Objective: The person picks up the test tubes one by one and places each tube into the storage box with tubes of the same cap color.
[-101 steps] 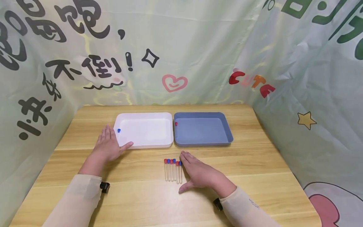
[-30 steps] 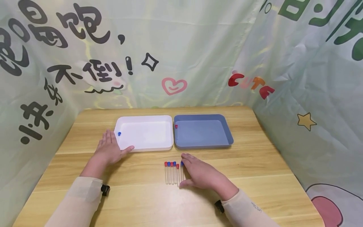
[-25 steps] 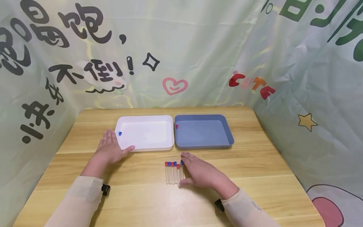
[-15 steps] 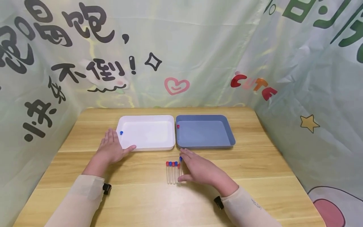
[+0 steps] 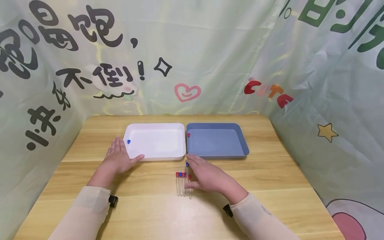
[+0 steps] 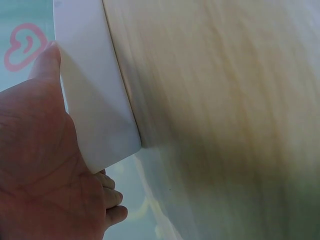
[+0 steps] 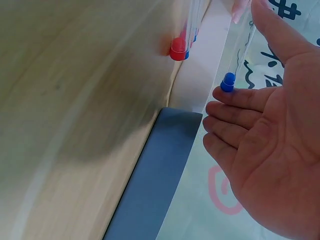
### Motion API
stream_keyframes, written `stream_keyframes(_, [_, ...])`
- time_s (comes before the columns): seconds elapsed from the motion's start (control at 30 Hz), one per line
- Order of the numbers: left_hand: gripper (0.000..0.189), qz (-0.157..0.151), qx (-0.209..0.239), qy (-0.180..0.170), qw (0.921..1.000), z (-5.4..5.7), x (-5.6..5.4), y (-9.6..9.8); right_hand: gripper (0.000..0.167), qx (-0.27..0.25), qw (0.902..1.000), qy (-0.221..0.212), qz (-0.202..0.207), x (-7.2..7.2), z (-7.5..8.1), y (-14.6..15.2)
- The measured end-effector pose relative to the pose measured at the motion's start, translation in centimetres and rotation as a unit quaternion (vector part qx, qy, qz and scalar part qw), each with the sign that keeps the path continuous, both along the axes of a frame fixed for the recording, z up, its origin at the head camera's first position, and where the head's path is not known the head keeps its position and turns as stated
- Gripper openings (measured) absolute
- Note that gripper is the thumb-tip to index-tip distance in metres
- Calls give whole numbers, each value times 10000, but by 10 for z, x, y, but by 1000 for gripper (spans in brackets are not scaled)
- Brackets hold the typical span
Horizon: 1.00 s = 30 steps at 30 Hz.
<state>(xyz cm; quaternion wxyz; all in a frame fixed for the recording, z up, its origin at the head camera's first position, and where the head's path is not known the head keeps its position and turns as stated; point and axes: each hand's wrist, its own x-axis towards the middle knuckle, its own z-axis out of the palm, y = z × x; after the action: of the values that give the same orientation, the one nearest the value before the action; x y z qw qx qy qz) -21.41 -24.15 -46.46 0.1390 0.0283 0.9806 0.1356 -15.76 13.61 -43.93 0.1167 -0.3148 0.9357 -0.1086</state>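
My right hand (image 5: 208, 176) pinches a clear test tube (image 5: 187, 176) with a blue cap between thumb and index finger. In the right wrist view the tube's blue cap (image 7: 228, 82) sits at the index fingertip, and the other fingers extend side by side. Behind and beside this tube lies a row of several test tubes (image 5: 180, 186) with red and blue caps, partly hidden by it. My left hand (image 5: 118, 159) rests at the near left corner of a white tray (image 5: 156, 141), fingers straight along its side and thumb against its front edge.
Right of the white tray stands a blue-grey tray (image 5: 217, 140). A small blue cap (image 5: 128, 141) shows at the white tray's left end, a red cap (image 5: 188, 135) at the blue-grey tray's left end. A printed curtain (image 5: 216, 60) closes off the wooden table's (image 5: 144, 213) back and sides.
My right hand has pinched the blue-capped test tube at the row's right end, parted it from the others, then moved it up and left over them. The left hand stays at the white tray.
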Motion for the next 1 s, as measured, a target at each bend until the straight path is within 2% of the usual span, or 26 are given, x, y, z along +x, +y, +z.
stream_keyframes(0.67, [133,-4,-28,-13,10000,3,2,4,97,-83,9995,-140,274,-23,10,-25])
stream_keyframes(1.0, [133,37,54,-12,10000,-1,0,2,96,-126,9988,-120,464,-38,10,-41])
